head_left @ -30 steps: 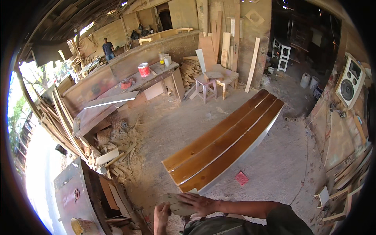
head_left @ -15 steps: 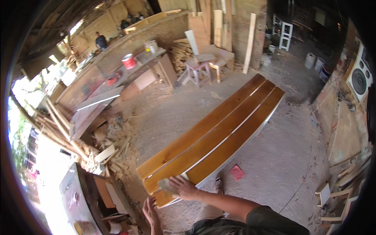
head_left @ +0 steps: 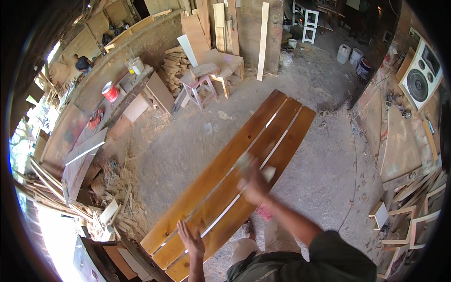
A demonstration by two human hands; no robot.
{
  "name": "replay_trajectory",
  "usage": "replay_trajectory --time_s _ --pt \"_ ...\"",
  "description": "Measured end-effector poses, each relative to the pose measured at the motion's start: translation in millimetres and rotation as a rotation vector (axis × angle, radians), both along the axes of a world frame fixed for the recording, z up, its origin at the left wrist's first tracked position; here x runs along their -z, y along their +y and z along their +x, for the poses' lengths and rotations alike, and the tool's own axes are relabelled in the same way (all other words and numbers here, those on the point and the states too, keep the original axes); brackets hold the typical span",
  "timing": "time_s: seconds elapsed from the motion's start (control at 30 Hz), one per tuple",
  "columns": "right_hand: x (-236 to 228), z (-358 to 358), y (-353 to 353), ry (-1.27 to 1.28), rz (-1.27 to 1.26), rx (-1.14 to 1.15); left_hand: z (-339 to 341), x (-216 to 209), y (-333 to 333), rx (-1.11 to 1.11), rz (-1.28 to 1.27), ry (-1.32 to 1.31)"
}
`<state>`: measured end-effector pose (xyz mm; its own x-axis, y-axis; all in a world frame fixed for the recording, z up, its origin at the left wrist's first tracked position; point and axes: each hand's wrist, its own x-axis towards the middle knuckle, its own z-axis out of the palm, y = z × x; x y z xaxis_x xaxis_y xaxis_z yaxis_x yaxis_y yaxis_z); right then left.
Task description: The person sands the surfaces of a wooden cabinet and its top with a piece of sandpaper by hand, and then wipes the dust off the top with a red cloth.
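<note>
right hand [head_left: 255,184] farther up boards [head_left: 206,182], curled over pad [head_left: 244,162], left grip [head_left: 190,240] flat near edge [head_left: 148,248]

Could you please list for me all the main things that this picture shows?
Flat wooden planks: three, brown, centre
Blurred flat piece: seemingly one, pale, over planks
Cylindrical bucket: one, red and white, upper left
Square wooden stool: one, pinkish, upper middle
Leaning wooden boards: several, light brown, top middle
Boxy loudspeaker: one, white and grey, right
Cloth-like piece: one, pinkish red, right of planks, partly hidden
Co-worker: one, darkly dressed, upper left
Left hand: one, bare, on planks
Right hand: one, bare, blurred, at the flat piece
</note>
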<state>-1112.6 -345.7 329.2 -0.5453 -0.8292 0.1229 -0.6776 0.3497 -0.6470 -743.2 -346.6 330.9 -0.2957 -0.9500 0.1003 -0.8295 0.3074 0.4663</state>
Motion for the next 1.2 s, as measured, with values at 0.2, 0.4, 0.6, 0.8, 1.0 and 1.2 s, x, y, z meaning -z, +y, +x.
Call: replay_trajectory --time_s 0.2,0.4,0.6,0.8,1.0,1.2 --pt "23.5 -8.4 44.7 0.256 -0.222 -0.532 -142.6 27.6 -72.5 -0.038 0.056 -0.273" --pt "39.6 -378.8 21.8 0.453 -0.011 0.299 -184.1 20.9 -82.5 -0.023 0.017 -0.349" --pt "-17.1 -178.1 27.6 0.312 0.068 -0.33 -163.7 30.2 -70.0 -0.101 0.083 -0.349" --pt "4.7 -383.4 0.8 -0.002 -0.069 0.085 -169.2 3.5 -87.1 -0.097 0.039 -0.316" --pt "-56.6 -273.8 -19.1 -0.084 0.467 0.214 -159.6 7.4 -72.4 -0.133 0.056 -0.296" --pt "-9.4 -333.3 8.7 0.145 0.18 -0.063 -159.8 -1.5 -61.3 -0.155 0.027 -0.231"
